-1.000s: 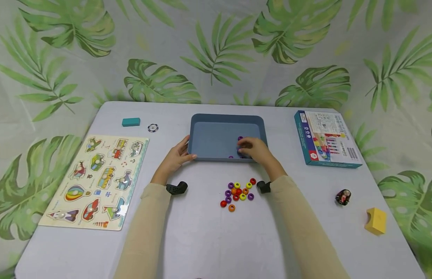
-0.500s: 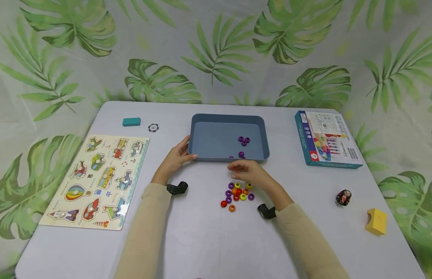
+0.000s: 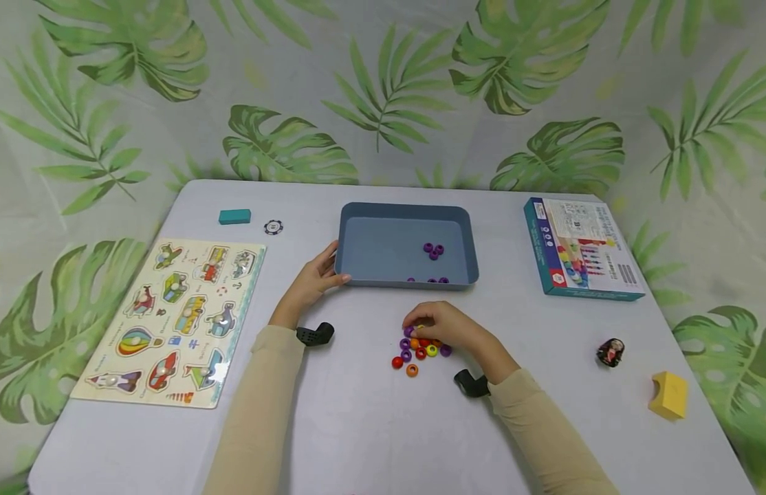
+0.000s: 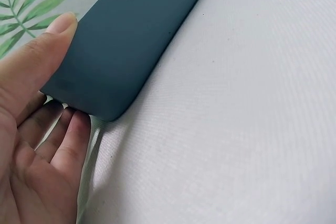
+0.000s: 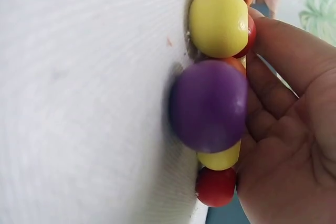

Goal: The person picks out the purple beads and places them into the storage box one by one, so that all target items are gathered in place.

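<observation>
At the near left corner of the blue-grey tray [image 3: 408, 283], my left hand [image 3: 310, 280] holds on, thumb on the near side and fingers at the end wall. The left wrist view shows this hand [image 4: 47, 129] against the tray's wall [image 4: 121, 40]. Several purple beads [image 3: 434, 254] lie in the tray's right half, some partly hidden by the near wall. Over the loose beads in front of the tray, my right hand [image 3: 447, 323] has thumb and fingertips about a purple bead [image 3: 409, 331]. Yellow [image 5: 218, 23], purple [image 5: 210, 106] and red [image 5: 216, 187] beads stand before the right palm [image 5: 294, 156].
A picture puzzle board [image 3: 172, 323] lies at the left, with a teal block [image 3: 234, 216] and a poker chip [image 3: 274, 227] beyond it. At the right are a toy box [image 3: 584, 247], a small dark figured object [image 3: 610, 352] and a yellow block [image 3: 669, 395].
My right hand has come out of the tray, back toward me, down to the loose beads. Purple beads left in the tray have rolled toward its near wall. My left hand stays put.
</observation>
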Tool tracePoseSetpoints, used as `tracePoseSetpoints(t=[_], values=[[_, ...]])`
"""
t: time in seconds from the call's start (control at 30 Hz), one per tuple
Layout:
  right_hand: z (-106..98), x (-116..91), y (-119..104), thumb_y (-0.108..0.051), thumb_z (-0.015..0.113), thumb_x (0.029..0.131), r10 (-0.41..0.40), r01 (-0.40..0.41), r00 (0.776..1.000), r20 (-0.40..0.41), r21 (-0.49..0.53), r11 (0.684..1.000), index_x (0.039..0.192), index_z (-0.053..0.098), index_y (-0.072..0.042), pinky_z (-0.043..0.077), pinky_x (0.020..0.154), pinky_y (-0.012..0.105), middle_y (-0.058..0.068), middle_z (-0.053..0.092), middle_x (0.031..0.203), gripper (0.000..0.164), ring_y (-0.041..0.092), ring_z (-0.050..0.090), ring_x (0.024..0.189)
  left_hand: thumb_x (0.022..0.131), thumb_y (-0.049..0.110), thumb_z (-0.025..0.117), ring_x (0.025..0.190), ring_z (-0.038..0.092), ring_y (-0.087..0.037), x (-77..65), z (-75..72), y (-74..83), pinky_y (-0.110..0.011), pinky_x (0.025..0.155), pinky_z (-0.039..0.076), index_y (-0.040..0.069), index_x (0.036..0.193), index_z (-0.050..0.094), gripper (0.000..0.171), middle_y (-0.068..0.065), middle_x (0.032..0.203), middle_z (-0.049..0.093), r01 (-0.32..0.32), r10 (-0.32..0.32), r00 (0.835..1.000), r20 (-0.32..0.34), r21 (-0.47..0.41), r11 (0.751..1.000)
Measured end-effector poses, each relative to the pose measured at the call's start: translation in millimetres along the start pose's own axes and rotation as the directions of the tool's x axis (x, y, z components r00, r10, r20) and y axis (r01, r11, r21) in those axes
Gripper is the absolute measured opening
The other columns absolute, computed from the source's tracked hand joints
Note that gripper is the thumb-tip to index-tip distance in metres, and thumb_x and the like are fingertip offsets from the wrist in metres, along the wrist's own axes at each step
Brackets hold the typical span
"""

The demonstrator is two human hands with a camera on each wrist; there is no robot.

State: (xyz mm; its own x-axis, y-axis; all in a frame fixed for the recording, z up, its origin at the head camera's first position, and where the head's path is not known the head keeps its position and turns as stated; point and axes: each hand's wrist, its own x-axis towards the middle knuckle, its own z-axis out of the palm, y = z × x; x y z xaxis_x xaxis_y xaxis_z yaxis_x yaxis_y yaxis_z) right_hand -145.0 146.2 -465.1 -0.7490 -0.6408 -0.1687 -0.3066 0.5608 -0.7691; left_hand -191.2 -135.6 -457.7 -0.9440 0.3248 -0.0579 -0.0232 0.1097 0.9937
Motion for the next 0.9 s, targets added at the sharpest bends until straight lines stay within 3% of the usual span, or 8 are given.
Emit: tracePoseSetpoints(t=[0.13, 0.3, 0.43, 0.5, 0.6, 0.73, 0.9], values=[[0.5, 0.2, -2.9, -0.015, 0.061, 0.075, 0.011, -0.011, 1.0, -0.003, -0.011, 1.0, 0.087, 0.061, -0.018, 0.043, 0.074, 0.025, -0.01, 0.057, 0.084, 0.012, 0.008, 0.05, 0.079, 0.073, 0.004, 0.061, 0.122, 0.014, -0.026, -0.7, 0.1, 1.7, -0.031, 0.097, 0.021, 0.009, 0.134, 0.011, 0.079, -0.014, 0.136, 0.011, -0.001, 0.001, 1.0, 0.001, 0.014, 1.0], [-6.2, 0.1, -7.0, -0.018, 0.06, 0.076, 0.084, -0.079, 0.995, -0.05, 0.085, 0.993, 0.086, 0.059, -0.02, 0.046, 0.062, 0.024, -0.005, 0.055, 0.079, 0.011, 0.012, 0.049, 0.07, 0.073, 0.003, 0.061, 0.122, 0.015, -0.024, -1.2, 1.0, 3.2, -0.03, 0.097, 0.021, 0.009, 0.134, 0.013, 0.078, -0.013, 0.136, 0.011, 0.006, -0.006, 1.0, -0.002, -0.006, 1.0], [-22.8, 3.8, -9.9, -0.018, 0.06, 0.076, 0.024, 0.009, 0.984, -0.177, 0.18, 0.984, 0.092, 0.059, -0.013, 0.047, 0.064, 0.025, 0.0, 0.057, 0.082, 0.017, 0.015, 0.052, 0.073, 0.072, 0.003, 0.062, 0.122, 0.015, -0.024, -1.4, 1.3, 3.9, -0.031, 0.097, 0.021, 0.009, 0.134, 0.013, 0.078, -0.014, 0.136, 0.011, 0.009, -0.009, 1.0, -0.005, -0.019, 1.0], [-33.7, 8.4, -8.6, -0.018, 0.06, 0.076, -0.02, 0.077, 0.967, -0.254, 0.216, 0.973, 0.095, 0.059, -0.007, 0.046, 0.067, 0.025, 0.004, 0.057, 0.084, 0.022, 0.017, 0.052, 0.076, 0.072, 0.004, 0.062, 0.122, 0.014, -0.024, -1.6, 1.1, 4.2, -0.031, 0.097, 0.021, 0.009, 0.134, 0.013, 0.078, -0.014, 0.136, 0.012, 0.009, -0.01, 1.0, -0.005, -0.018, 1.0], [-48.4, 17.8, -2.1, -0.017, 0.058, 0.077, -0.016, 0.118, 0.939, -0.343, 0.28, 0.953, 0.098, 0.057, -0.002, 0.047, 0.069, 0.026, 0.008, 0.057, 0.089, 0.027, 0.018, 0.054, 0.079, 0.072, 0.004, 0.062, 0.122, 0.014, -0.024, -1.6, 0.7, 4.4, -0.031, 0.097, 0.021, 0.009, 0.134, 0.013, 0.079, -0.014, 0.136, 0.011, 0.007, -0.007, 1.0, -0.002, -0.015, 1.0], [-62.3, 31.9, 10.7, -0.018, 0.059, 0.076, 0.069, 0.065, 0.917, -0.392, 0.318, 0.946, 0.1, 0.058, -0.003, 0.046, 0.07, 0.028, 0.008, 0.057, 0.095, 0.028, 0.016, 0.055, 0.083, 0.072, 0.007, 0.063, 0.122, 0.015, -0.023, -1.0, 0.0, 2.2, -0.03, 0.097, 0.021, 0.011, 0.134, 0.012, 0.08, -0.014, 0.136, 0.011, 0.007, -0.007, 1.0, 0.002, -0.002, 1.0], [-71.8, 43.6, 24.6, -0.019, 0.06, 0.075, 0.158, -0.056, 0.918, -0.364, 0.275, 0.96, 0.099, 0.059, -0.006, 0.045, 0.073, 0.031, 0.007, 0.056, 0.098, 0.028, 0.016, 0.055, 0.084, 0.072, 0.01, 0.063, 0.122, 0.015, -0.022, -1.1, 0.0, 2.0, -0.029, 0.097, 0.022, 0.012, 0.134, 0.012, 0.08, -0.012, 0.136, 0.012, 0.006, -0.006, 1.0, 0.002, 0.014, 1.0]])
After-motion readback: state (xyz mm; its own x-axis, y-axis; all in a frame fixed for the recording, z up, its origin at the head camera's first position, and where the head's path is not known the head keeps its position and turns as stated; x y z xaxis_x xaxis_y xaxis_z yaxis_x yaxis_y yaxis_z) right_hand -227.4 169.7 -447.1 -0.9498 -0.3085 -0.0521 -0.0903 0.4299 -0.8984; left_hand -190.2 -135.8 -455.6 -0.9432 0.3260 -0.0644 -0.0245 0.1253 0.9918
